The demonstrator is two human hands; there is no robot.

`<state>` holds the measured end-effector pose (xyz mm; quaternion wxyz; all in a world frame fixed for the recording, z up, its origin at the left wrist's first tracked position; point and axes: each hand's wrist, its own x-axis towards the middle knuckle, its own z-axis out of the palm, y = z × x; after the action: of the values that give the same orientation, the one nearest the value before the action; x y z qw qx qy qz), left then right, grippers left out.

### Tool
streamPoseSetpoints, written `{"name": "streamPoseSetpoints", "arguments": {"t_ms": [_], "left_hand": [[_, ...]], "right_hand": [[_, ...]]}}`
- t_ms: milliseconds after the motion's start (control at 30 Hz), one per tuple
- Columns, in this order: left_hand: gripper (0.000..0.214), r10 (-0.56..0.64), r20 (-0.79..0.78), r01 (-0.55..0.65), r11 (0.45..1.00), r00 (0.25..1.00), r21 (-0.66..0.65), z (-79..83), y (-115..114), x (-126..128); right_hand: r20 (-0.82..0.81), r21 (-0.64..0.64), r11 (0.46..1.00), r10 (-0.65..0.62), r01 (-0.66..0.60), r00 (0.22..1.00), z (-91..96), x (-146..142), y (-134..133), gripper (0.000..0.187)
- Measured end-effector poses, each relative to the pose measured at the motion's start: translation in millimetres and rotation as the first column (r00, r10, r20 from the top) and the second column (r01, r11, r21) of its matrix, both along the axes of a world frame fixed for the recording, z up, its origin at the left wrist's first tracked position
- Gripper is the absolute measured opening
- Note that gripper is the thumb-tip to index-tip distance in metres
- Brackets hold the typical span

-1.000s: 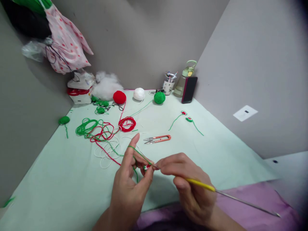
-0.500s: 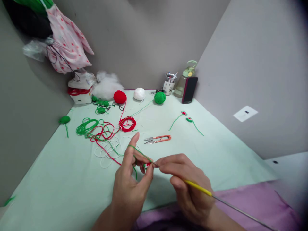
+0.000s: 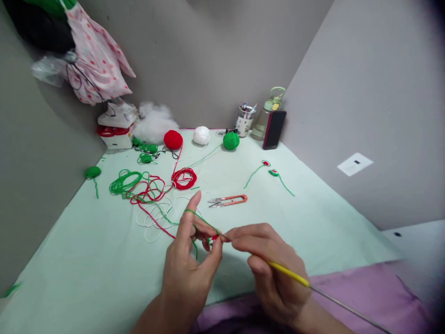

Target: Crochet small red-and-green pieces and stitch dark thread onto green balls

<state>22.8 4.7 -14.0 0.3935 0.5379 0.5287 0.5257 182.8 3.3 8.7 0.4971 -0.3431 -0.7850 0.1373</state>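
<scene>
The person is working over a pale green table cover (image 3: 86, 264), with both hands near the lower middle of the frame. The left hand (image 3: 189, 262) is pinching a small red, white and green yarn piece (image 3: 213, 239) between the thumb and another finger, so the tips there are narrow, while its index finger is pointing up. A green strand (image 3: 205, 221) is passing over this index finger and is running down to the piece, which is lying just left of the right fingertips. The right hand (image 3: 274, 269) is closing around a hook tool with a yellow handle (image 3: 290, 273); its metal shaft is extending toward the lower right. The hook tip is mostly hidden by the fingers, so one cannot tell exactly how it is meeting the yarn. Above the hands, orange snips (image 3: 237, 200) are lying with the blades toward the left. Left of the centre, green loops (image 3: 120, 186) and a red coil (image 3: 193, 178) are resting, and farther up a red ball (image 3: 173, 139), a white ball (image 3: 201, 135) and a green ball (image 3: 231, 141) are sitting apart.
</scene>
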Motion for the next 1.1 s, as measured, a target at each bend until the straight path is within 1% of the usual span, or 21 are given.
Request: {"name": "streamPoseSetpoints", "arguments": {"t_ms": [167,333,433,533,700,800,867,967,1033,1100], "left_hand": [[0.073,-0.002,0.012,0.002,1.000,1.000,-0.004,1.4,-0.3,1.0],[0.072,0.010,0.009,-0.010,1.000,1.000,-0.003,2.6,-0.7,1.4],[0.072,0.014,-0.017,-0.013,1.000,1.000,0.004,4.1,0.0,1.6],[0.071,0.019,-0.078,-0.018,1.000,0.997,0.023,5.8,1.1,1.0],[0.067,0.016,-0.186,0.008,0.992,0.982,0.127,3.9,1.6,-1.0],[0.049,0.017,-0.257,0.031,0.982,0.966,0.184,1.0,1.1,-1.5],[0.040,0.007,-0.314,0.069,0.971,0.949,0.230,0.0,1.0,-1.3],[0.037,0.011,-0.368,0.108,0.947,0.930,0.302,0.1,2.1,-0.8],[0.039,0.002,-0.350,0.110,0.947,0.937,0.300,0.6,3.1,-0.6],[0.049,-0.020,-0.276,0.085,0.970,0.961,0.227,1.0,3.6,-0.7]], "right_hand": [[-0.009,-0.054,0.998,-0.006,0.006,1.000,-2.9,0.6,-2.8,0.027],[-0.007,-0.041,0.999,-0.016,0.015,1.000,-3.9,1.2,-3.6,0.023],[-0.013,-0.048,0.999,-0.017,0.016,1.000,-3.9,0.8,-2.4,0.020],[-0.014,-0.060,0.998,-0.016,0.015,1.000,-4.7,0.6,-1.8,0.021],[-0.011,-0.061,0.998,-0.021,0.020,1.000,-4.2,-0.6,-2.1,0.019],[-0.023,-0.072,0.997,-0.019,0.017,1.000,-2.9,-2.0,-1.6,0.018],[-0.027,-0.087,0.996,-0.022,0.020,0.999,-2.7,-2.5,-0.9,0.020],[-0.037,-0.105,0.994,-0.029,0.025,0.999,-3.6,-1.9,0.8,0.022],[-0.077,-0.124,0.992,-0.013,0.003,0.997,-4.5,-0.6,2.8,0.024],[-0.160,-0.166,0.985,0.015,-0.042,0.987,-5.5,0.9,5.8,0.024]]}}
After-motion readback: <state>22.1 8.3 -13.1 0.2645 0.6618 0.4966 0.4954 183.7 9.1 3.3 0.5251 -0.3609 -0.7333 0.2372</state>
